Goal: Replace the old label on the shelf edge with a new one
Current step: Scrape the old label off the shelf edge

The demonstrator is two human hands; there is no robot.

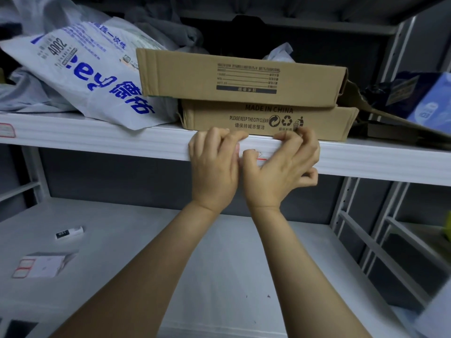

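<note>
Left hand (214, 164) hooks its fingers over the shelf edge (97, 140); right hand (284, 164) curls at the label (256, 155), hold unclear. Hasty peeling could tear it, leaving scraps

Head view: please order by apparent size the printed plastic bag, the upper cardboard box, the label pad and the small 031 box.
1. printed plastic bag, only narrowly ahead of the next
2. upper cardboard box
3. label pad
4. small 031 box, clearly smallest
</note>
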